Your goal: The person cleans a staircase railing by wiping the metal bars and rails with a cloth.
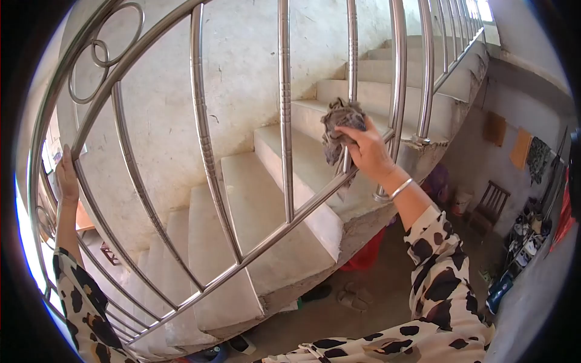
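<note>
A crumpled grey-brown rag [342, 130] is in my right hand [368, 151]. My fingers press it against a shiny metal baluster [352, 57], close above the sloping bottom rail [324, 195]. Part of the rag hangs below that rail. On the far left, my left hand [68, 175] is closed on a bar of the stair railing [91, 196], its fingers partly hidden behind the metal. Several upright bars stand between my two hands, and a curved handrail with ring ornaments [124, 12] arches at the upper left.
Concrete stairs [287, 251] climb to the right behind the railing, along a stained wall [242, 72]. Below the stairs are slippers [354, 299], a wooden chair [490, 202], a bucket [462, 202] and a shoe rack [523, 242]. Cloths [520, 148] hang on a line at right.
</note>
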A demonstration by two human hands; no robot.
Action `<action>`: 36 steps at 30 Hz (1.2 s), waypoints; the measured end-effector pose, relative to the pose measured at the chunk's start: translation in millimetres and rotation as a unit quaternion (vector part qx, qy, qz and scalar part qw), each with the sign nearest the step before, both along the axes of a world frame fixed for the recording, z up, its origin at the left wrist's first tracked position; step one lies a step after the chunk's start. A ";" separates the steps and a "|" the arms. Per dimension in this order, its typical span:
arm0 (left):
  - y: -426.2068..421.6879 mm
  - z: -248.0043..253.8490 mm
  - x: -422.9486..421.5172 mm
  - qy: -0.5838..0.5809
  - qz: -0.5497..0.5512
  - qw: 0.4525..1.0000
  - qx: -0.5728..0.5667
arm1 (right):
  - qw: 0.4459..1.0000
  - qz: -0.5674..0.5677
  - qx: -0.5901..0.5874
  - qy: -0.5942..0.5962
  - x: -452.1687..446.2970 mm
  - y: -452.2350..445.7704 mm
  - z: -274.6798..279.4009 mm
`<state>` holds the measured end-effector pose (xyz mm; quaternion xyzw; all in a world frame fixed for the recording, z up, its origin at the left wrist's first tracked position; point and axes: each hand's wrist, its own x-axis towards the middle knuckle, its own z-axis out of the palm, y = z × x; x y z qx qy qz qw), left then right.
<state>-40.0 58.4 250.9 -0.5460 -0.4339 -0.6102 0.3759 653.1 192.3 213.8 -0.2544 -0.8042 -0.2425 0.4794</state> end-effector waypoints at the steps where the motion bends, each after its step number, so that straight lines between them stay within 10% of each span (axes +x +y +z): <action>1: -1.8 -1.2 -8.9 0.005 0.035 0.999 -0.005 | 0.995 -0.023 0.096 0.020 -0.6 5.7 13.0; 6: -9.9 -1.9 -56.9 0.107 0.237 0.964 -0.060 | 0.953 0.027 0.014 0.300 5.5 13.1 151.5; 9: -13.2 -3.9 -58.4 0.092 0.206 0.972 -0.061 | 0.938 -0.021 0.229 0.259 53.7 57.6 224.8; 14: -14.3 -4.1 -26.6 0.002 0.106 0.994 -0.033 | 0.909 -0.385 0.089 -0.136 80.5 30.2 156.7; 19: -19.4 2.3 8.6 -0.030 0.204 0.975 -0.081 | 0.931 -0.323 0.114 -0.127 85.7 24.6 31.8; 22: -24.0 7.9 18.7 -0.039 0.234 0.967 -0.098 | 0.976 -0.211 -0.014 0.044 67.6 -0.2 -8.5; 24: -23.0 11.2 24.4 -0.048 0.253 0.960 -0.108 | 0.920 -0.094 -0.315 0.213 46.8 -37.7 -19.9; 29: -21.0 18.0 23.6 -0.022 0.292 0.949 -0.122 | 0.947 0.067 -0.296 0.103 32.3 -61.5 -65.2; 32: -23.0 17.0 41.9 0.004 0.284 0.952 -0.118 | 0.942 -0.028 -0.318 0.102 51.0 -57.1 -27.6; 36: -23.0 16.3 43.3 -0.060 0.168 0.978 -0.104 | 0.981 -0.064 0.017 0.182 84.1 -14.9 67.2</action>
